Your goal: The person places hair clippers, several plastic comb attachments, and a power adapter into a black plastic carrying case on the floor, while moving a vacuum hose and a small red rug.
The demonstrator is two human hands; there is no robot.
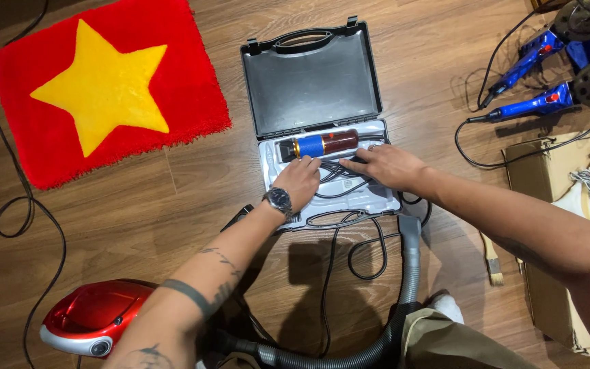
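An open grey plastic case lies on the wooden floor, its lid up and a white moulded tray inside. A handheld tool with a blue and dark red body rests in the tray's top slot. My left hand, with a wristwatch, presses down on the black cord coiled in the tray. My right hand lies flat beside it, fingers pointing left and touching the cord just under the tool. Neither hand grips anything.
A red rug with a yellow star lies at left. A red vacuum cleaner sits bottom left, its grey hose curving past the case. Two blue tools with cables lie top right, above a cardboard box and a small brush.
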